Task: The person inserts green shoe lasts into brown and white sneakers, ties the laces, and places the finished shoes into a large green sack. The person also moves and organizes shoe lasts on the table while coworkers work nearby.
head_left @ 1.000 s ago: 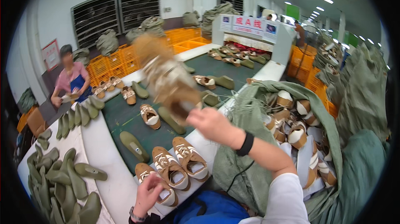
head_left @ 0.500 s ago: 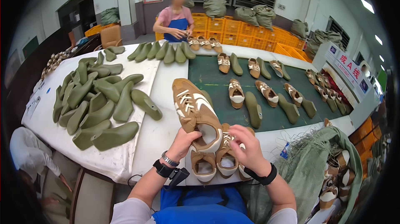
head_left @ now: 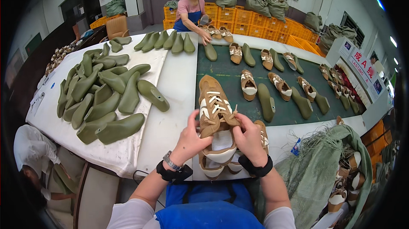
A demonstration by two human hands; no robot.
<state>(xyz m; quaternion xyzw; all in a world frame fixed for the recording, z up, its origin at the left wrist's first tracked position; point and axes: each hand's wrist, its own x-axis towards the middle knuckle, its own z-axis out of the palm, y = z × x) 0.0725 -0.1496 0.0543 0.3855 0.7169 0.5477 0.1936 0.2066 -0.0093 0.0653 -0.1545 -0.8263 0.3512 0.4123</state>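
Observation:
A brown sneaker (head_left: 211,95) with white stripes and pale laces is held up in front of me, toe pointing away. My left hand (head_left: 190,141) closes on the left side of its collar. On the other side, the fingers of my right hand (head_left: 250,139) pinch the collar edge near a lace end. The shoe's opening faces me and shows a white insole. Beneath and behind it stand more brown sneakers (head_left: 210,170) at the table's near edge, partly covered by the held shoe and my hands.
Green shoe lasts (head_left: 120,127) lie heaped on the white table (head_left: 168,152) at left. Sneakers and lasts stand in pairs on the dark green belt (head_left: 221,69). An open sack (head_left: 311,178) of shoes is at right. A co-worker's hand (head_left: 205,37) reaches over the belt's far end.
My right hand has come onto the held sneaker, which has swung upright and shifted right. Across the table, the co-worker has reached forward, and a green last now stands at that belt corner.

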